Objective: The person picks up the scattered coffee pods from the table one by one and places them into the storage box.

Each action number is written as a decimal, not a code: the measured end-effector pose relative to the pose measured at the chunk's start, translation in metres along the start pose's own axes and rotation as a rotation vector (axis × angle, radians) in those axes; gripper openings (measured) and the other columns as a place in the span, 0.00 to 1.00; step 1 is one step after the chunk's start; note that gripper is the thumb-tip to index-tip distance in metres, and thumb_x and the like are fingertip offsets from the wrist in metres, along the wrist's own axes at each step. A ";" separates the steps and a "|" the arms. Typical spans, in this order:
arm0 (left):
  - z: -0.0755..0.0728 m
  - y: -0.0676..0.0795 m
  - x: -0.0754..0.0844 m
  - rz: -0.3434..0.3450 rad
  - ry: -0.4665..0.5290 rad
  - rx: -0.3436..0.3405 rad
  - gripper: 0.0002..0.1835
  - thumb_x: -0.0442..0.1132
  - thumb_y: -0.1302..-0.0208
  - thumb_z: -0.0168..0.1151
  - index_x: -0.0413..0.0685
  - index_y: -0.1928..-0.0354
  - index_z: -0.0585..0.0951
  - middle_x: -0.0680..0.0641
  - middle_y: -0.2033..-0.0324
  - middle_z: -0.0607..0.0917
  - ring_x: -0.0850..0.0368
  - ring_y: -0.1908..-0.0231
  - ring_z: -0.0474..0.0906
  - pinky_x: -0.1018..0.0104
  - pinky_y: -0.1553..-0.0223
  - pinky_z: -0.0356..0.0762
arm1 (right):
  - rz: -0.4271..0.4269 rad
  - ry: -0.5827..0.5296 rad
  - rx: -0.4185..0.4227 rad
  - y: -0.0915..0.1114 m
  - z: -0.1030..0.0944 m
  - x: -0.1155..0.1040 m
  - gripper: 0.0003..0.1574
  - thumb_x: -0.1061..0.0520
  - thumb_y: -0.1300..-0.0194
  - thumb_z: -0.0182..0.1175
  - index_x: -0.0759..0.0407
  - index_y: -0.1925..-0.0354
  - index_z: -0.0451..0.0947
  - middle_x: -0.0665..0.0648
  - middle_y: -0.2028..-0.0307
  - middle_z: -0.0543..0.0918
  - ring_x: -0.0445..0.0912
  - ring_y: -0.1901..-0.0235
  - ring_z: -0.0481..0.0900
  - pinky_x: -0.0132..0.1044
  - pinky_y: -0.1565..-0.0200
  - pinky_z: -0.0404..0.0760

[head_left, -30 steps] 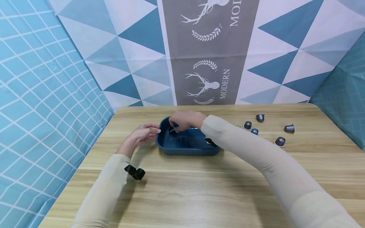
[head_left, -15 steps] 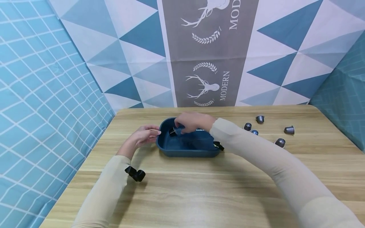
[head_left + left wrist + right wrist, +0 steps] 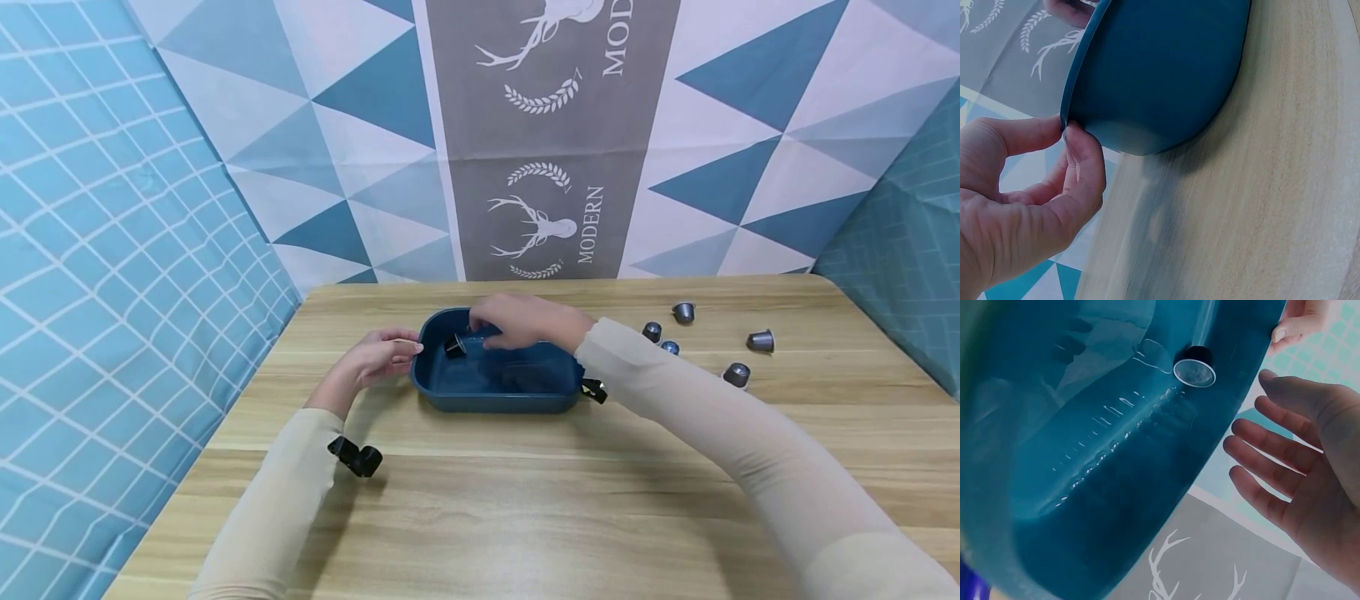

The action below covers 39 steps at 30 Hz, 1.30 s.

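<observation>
A dark blue oval-cornered bin (image 3: 495,403) stands on the wooden table. My left hand (image 3: 378,357) holds its left end, and in the left wrist view thumb and finger pinch the bin's rim (image 3: 1067,103). One dark coffee capsule (image 3: 454,346) lies on its side at the left inside the bin; the right wrist view shows the capsule's pale round lid (image 3: 1195,373). Over the bin's back part hovers my right hand (image 3: 517,322), just right of that capsule. Its fingers (image 3: 1272,467) are spread and relaxed, with nothing between them.
Several more coffee capsules are scattered right of the bin, among them a grey capsule (image 3: 683,313) at the back, a blue capsule (image 3: 670,347) and a capsule lying sideways (image 3: 761,342). A patterned cloth (image 3: 540,125) hangs behind the table.
My right hand has let go of the capsule, leaving it in the bin's left end, and has drawn back to the right. The left hand has stayed at the rim.
</observation>
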<state>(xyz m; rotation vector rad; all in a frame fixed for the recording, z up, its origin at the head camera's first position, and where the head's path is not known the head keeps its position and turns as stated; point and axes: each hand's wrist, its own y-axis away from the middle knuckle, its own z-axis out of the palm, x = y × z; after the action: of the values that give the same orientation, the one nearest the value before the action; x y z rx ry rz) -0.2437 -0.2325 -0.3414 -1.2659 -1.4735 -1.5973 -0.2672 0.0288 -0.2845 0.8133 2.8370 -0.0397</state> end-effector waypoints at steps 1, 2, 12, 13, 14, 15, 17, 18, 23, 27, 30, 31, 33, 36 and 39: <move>0.000 0.000 0.000 0.001 0.001 0.000 0.11 0.31 0.33 0.55 0.41 0.50 0.70 0.56 0.72 0.79 0.66 0.71 0.77 0.76 0.65 0.78 | -0.002 -0.001 0.012 0.002 0.000 0.000 0.19 0.57 0.36 0.62 0.63 0.48 0.76 0.60 0.51 0.81 0.51 0.50 0.78 0.43 0.45 0.77; 0.000 0.000 0.000 0.002 0.002 0.000 0.11 0.31 0.33 0.55 0.41 0.50 0.70 0.56 0.72 0.79 0.66 0.71 0.77 0.76 0.65 0.78 | -0.003 0.003 0.021 0.003 0.001 0.001 0.19 0.57 0.36 0.62 0.62 0.48 0.76 0.60 0.51 0.81 0.51 0.51 0.78 0.43 0.45 0.77; 0.001 0.000 0.001 0.001 -0.020 0.000 0.14 0.33 0.32 0.55 0.40 0.47 0.69 0.56 0.71 0.78 0.66 0.70 0.76 0.75 0.65 0.78 | -0.017 0.017 0.124 0.017 0.010 0.007 0.19 0.56 0.37 0.63 0.60 0.49 0.76 0.58 0.51 0.81 0.49 0.51 0.78 0.43 0.45 0.77; 0.001 0.000 0.001 0.000 -0.021 0.002 0.14 0.33 0.32 0.55 0.40 0.47 0.69 0.56 0.71 0.78 0.66 0.70 0.76 0.75 0.65 0.78 | -0.017 0.018 0.136 0.019 0.012 0.008 0.19 0.55 0.37 0.63 0.60 0.49 0.76 0.58 0.51 0.81 0.49 0.50 0.78 0.43 0.45 0.77; 0.001 0.001 0.002 -0.001 -0.022 0.003 0.14 0.33 0.32 0.55 0.40 0.47 0.69 0.56 0.71 0.78 0.66 0.70 0.76 0.76 0.65 0.78 | -0.013 0.021 0.145 0.021 0.013 0.008 0.19 0.55 0.37 0.64 0.60 0.49 0.77 0.57 0.51 0.80 0.49 0.50 0.78 0.43 0.44 0.77; 0.002 0.001 0.002 -0.003 -0.018 0.005 0.13 0.33 0.33 0.55 0.40 0.48 0.69 0.56 0.71 0.78 0.66 0.70 0.76 0.76 0.65 0.78 | -0.011 0.025 0.153 0.023 0.015 0.009 0.19 0.55 0.37 0.64 0.60 0.49 0.77 0.57 0.51 0.80 0.49 0.49 0.77 0.43 0.43 0.77; 0.002 0.001 0.002 -0.005 -0.013 0.005 0.13 0.32 0.33 0.55 0.40 0.48 0.70 0.55 0.71 0.79 0.66 0.70 0.76 0.75 0.65 0.78 | -0.005 0.030 0.166 0.026 0.018 0.010 0.19 0.54 0.37 0.64 0.59 0.48 0.76 0.56 0.50 0.80 0.49 0.48 0.77 0.43 0.42 0.76; 0.002 0.001 0.002 -0.005 -0.013 0.003 0.13 0.32 0.33 0.55 0.40 0.48 0.70 0.55 0.70 0.79 0.66 0.70 0.76 0.75 0.65 0.79 | -0.004 0.030 0.172 0.028 0.019 0.010 0.20 0.54 0.37 0.64 0.59 0.48 0.76 0.56 0.49 0.80 0.49 0.48 0.77 0.44 0.42 0.76; 0.000 0.000 0.001 -0.006 -0.021 0.000 0.15 0.33 0.33 0.56 0.39 0.46 0.69 0.55 0.69 0.78 0.65 0.69 0.76 0.76 0.64 0.79 | -0.010 0.043 0.206 0.035 0.022 0.011 0.20 0.55 0.37 0.65 0.59 0.48 0.76 0.56 0.49 0.79 0.49 0.46 0.76 0.43 0.41 0.75; -0.001 -0.001 0.001 -0.008 -0.028 0.000 0.16 0.34 0.33 0.56 0.38 0.45 0.69 0.55 0.68 0.78 0.65 0.68 0.76 0.76 0.64 0.79 | -0.026 0.067 0.229 0.039 0.022 0.008 0.21 0.55 0.38 0.65 0.59 0.47 0.76 0.56 0.49 0.79 0.49 0.46 0.76 0.43 0.41 0.75; -0.001 -0.001 0.001 -0.010 -0.027 0.004 0.16 0.34 0.33 0.57 0.39 0.46 0.69 0.55 0.68 0.78 0.65 0.68 0.76 0.75 0.64 0.79 | -0.030 0.087 0.241 0.043 0.021 0.005 0.21 0.55 0.38 0.65 0.58 0.47 0.75 0.56 0.49 0.79 0.49 0.46 0.77 0.42 0.41 0.75; -0.001 -0.001 0.002 -0.009 -0.030 0.003 0.16 0.34 0.33 0.57 0.40 0.46 0.69 0.55 0.68 0.78 0.65 0.68 0.76 0.75 0.64 0.79 | -0.029 0.090 0.245 0.045 0.021 0.004 0.22 0.55 0.38 0.65 0.58 0.47 0.75 0.56 0.49 0.79 0.49 0.46 0.77 0.42 0.41 0.75; 0.000 0.000 0.002 -0.010 -0.030 0.006 0.15 0.34 0.33 0.57 0.40 0.46 0.70 0.55 0.68 0.78 0.64 0.67 0.76 0.75 0.63 0.79 | -0.026 0.097 0.251 0.048 0.021 0.003 0.22 0.55 0.38 0.66 0.59 0.47 0.75 0.56 0.49 0.79 0.49 0.46 0.77 0.43 0.41 0.75; 0.000 0.000 0.003 -0.011 -0.029 0.009 0.14 0.34 0.33 0.57 0.41 0.48 0.70 0.55 0.68 0.78 0.64 0.68 0.75 0.75 0.64 0.78 | -0.024 0.096 0.257 0.052 0.022 0.002 0.23 0.56 0.39 0.66 0.60 0.47 0.76 0.57 0.49 0.80 0.49 0.47 0.77 0.43 0.41 0.76; 0.000 0.000 0.002 -0.012 -0.020 0.005 0.13 0.34 0.33 0.57 0.41 0.49 0.70 0.55 0.68 0.78 0.64 0.68 0.76 0.75 0.64 0.78 | -0.022 0.094 0.259 0.056 0.023 0.002 0.23 0.56 0.40 0.67 0.60 0.47 0.76 0.57 0.50 0.80 0.49 0.47 0.78 0.44 0.42 0.76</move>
<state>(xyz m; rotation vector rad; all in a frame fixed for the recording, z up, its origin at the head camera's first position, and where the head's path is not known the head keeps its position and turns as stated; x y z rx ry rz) -0.2442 -0.2318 -0.3393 -1.2753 -1.4996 -1.5920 -0.2353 0.0759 -0.3059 0.8536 2.9693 -0.3902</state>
